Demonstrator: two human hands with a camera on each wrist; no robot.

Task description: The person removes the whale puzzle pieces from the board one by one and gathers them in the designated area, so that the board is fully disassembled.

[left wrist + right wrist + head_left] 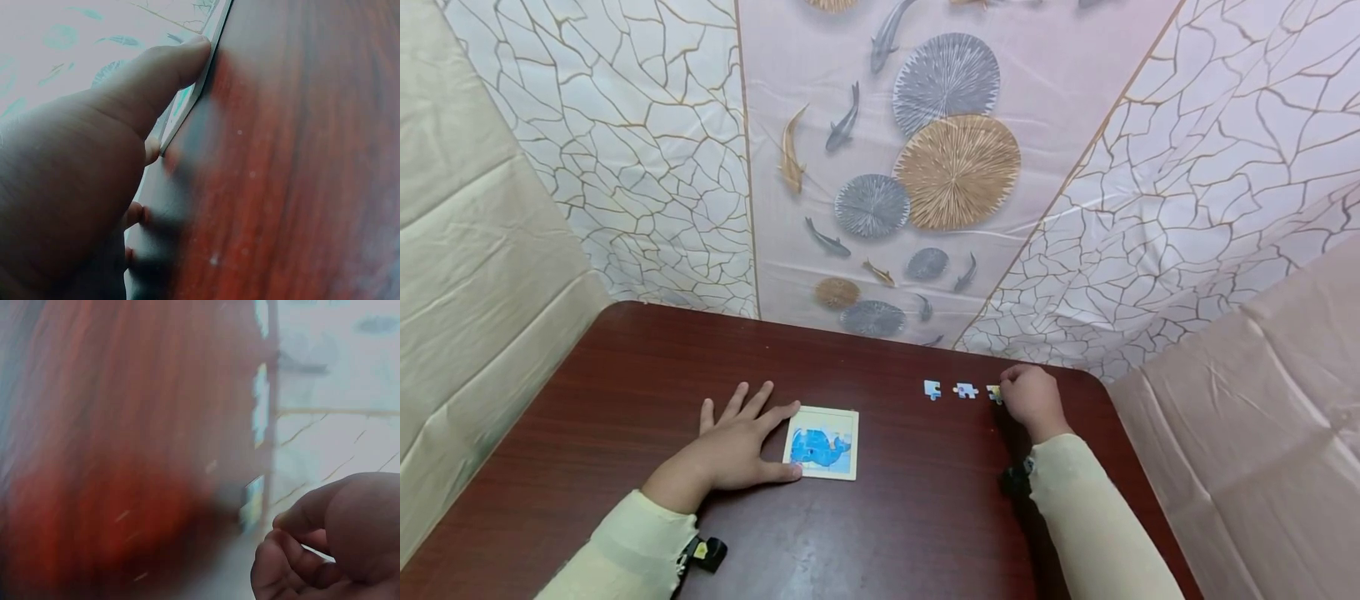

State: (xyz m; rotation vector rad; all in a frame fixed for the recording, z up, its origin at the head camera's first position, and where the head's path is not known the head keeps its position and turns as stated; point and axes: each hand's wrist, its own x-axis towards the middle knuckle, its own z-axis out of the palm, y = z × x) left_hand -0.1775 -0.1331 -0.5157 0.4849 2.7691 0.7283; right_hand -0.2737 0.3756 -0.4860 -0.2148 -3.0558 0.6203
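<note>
A square framed puzzle (pixel 822 442) with a blue whale picture lies on the table. My left hand (pixel 724 450) is spread flat at its left side, thumb and index finger touching the frame's left corners; in the left wrist view the thumb of the left hand (pixel 94 150) rests along the frame's edge (pixel 199 87). My right hand (pixel 1032 400) is curled beside the rightmost loose piece (pixel 995 393). In the right wrist view, thumb and fingertips of the right hand (pixel 331 544) meet just off that piece (pixel 252 506), with nothing visible between them.
Two more loose pieces, one at the left (pixel 932 389) and one in the middle (pixel 966 390), lie in a row near the back edge of the dark red table (pixel 865 542). Behind stands a patterned cloth (pixel 880 275); beige cloth (pixel 1262 417) hangs at both sides.
</note>
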